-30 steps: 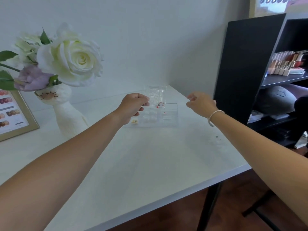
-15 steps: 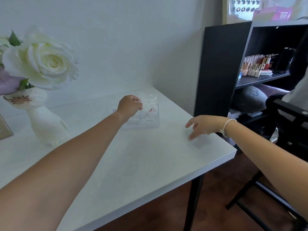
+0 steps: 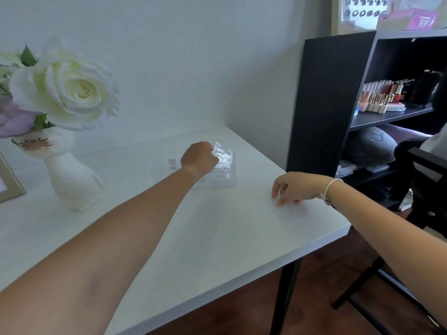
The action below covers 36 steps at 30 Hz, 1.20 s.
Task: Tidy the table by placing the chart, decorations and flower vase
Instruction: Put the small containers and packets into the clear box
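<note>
Landmark: clear plastic compartment box (image 3: 217, 175) on the smooth white table (image 3: 169, 238). Left hand (image 3: 198, 157) above the box, grip pinching a crinkled transparent bag (image 3: 223, 154). Right hand (image 3: 294, 188) right of the box, fingertips curled on the table; what they grip cannot be told. White cat-faced vase (image 3: 70, 172) stands well left, holding a cream rose (image 3: 72, 88).

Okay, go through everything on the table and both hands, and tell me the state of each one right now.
Left hand: closed on a clear plastic bag over the box.
Right hand: fingertips down on the table, pinching something too small to identify.
Clear compartment box: open, flat on the table.
Flower vase: upright, holding flowers.
Framed chart: standing at the left edge, mostly cut off.
</note>
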Each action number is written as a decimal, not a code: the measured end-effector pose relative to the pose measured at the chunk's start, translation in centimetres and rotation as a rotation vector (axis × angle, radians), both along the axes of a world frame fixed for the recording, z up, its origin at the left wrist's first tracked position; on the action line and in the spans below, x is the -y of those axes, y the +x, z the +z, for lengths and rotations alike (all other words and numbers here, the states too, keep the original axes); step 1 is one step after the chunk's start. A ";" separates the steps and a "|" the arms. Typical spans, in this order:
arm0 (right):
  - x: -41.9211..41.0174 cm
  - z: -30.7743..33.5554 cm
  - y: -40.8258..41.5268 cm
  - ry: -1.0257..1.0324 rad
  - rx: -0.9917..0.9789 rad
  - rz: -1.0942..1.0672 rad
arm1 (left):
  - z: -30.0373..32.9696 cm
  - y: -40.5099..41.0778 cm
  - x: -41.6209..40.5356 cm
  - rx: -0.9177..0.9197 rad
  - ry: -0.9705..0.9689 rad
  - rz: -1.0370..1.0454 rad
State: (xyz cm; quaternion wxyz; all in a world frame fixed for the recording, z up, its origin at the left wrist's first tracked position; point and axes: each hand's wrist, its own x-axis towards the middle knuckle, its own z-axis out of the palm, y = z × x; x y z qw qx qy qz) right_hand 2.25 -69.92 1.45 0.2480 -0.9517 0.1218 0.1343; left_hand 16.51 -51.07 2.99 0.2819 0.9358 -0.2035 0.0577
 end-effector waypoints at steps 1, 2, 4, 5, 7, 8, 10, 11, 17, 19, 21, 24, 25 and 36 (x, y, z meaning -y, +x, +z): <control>0.0 0.1 0.1 0.010 0.015 0.003 | -0.1 0.1 0.0 0.024 0.028 0.008; 0.0 0.3 0.3 0.024 0.037 0.005 | -0.3 0.2 0.0 0.045 0.051 0.013; -0.1 0.7 0.6 0.064 0.099 -0.002 | -0.5 0.6 -0.1 0.073 0.065 0.015; -0.2 1.0 0.9 0.084 0.136 -0.008 | -0.5 0.6 -0.2 0.075 0.062 0.020; -0.6 1.7 1.6 0.116 0.208 -0.021 | -0.6 0.8 -0.4 0.085 0.044 0.021; -0.8 2.2 1.9 0.134 0.244 -0.030 | -0.7 0.9 -0.5 0.088 0.045 0.015; -1.3 3.0 2.7 0.186 0.312 -0.052 | -0.7 1.1 -1.0 0.098 0.030 0.004; -1.6 3.5 3.1 0.216 0.348 -0.066 | -0.6 1.2 -1.3 0.102 0.011 0.000; -3.2 4.6 6.2 0.413 0.558 -0.187 | -0.5 1.7 -4.8 0.179 -0.127 0.009; -3.8 4.6 7.5 0.479 0.608 -0.229 | -0.5 2.0 -6.5 0.190 -0.157 0.010; -4.4 4.4 8.9 0.522 0.638 -0.261 | -0.6 2.1 -8.2 0.177 -0.185 0.009; -5.2 3.7 10.7 0.540 0.685 -0.289 | -1.2 2.2 -10.4 0.176 -0.215 0.013; -5.4 3.3 11.2 0.538 0.704 -0.297 | -1.5 2.2 -11.1 0.171 -0.221 0.016; -7.6 -0.7 12.1 0.228 0.731 -0.268 | -4.9 2.5 -13.1 -0.128 -0.375 0.022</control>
